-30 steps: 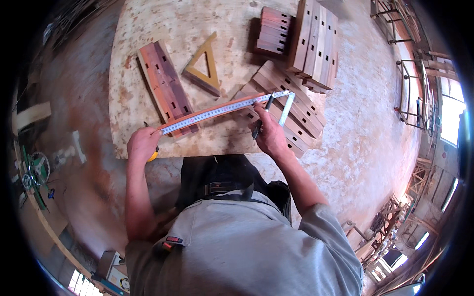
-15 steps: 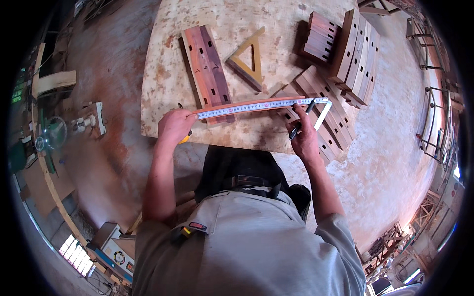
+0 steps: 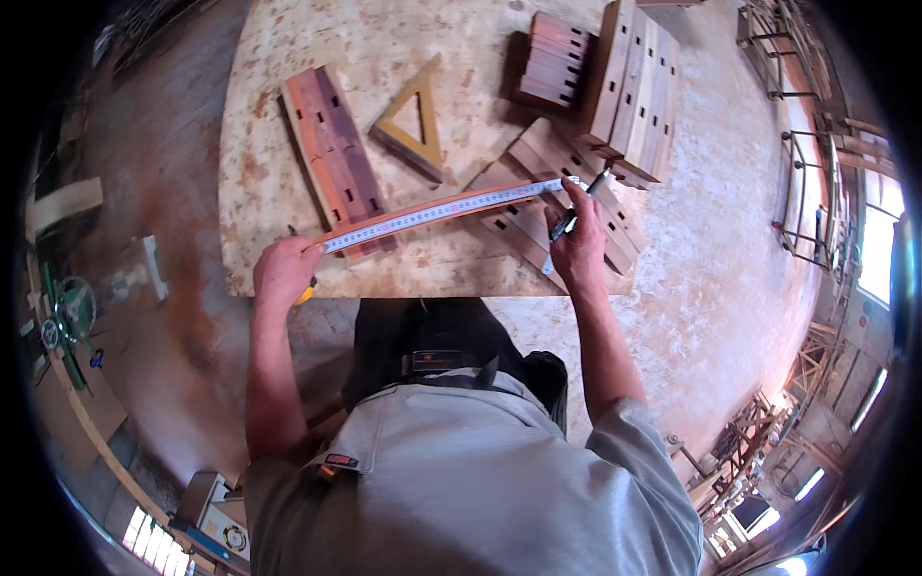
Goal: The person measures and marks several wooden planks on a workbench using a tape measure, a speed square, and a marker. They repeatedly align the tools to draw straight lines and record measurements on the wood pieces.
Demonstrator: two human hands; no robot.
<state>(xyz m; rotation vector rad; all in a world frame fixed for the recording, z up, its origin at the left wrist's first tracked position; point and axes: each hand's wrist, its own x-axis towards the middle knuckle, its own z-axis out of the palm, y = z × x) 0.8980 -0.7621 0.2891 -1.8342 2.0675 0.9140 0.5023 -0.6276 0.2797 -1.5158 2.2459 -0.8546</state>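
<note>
My left hand is closed on a tape measure, whose yellow case shows below the fingers. The white tape blade runs to the right, along a narrow reddish wood strip. My right hand is closed round a dark pen, its fingertips at the strip's far right end. A pale metal piece shows beside that hand, partly hidden. Under the strip's left part lie reddish boards with square holes; under its right part, brown slotted boards.
A yellowish triangle square lies on the stained worktable. Stacked slotted boards stand at the far right, beside a darker reddish stack. Metal racks line the right side. A machine with a handwheel is at left.
The view has shifted, so the table and boards sit further left. My right fingers have moved to the strip's end, and the pale metal piece now shows below the hand instead of past the strip's end.
</note>
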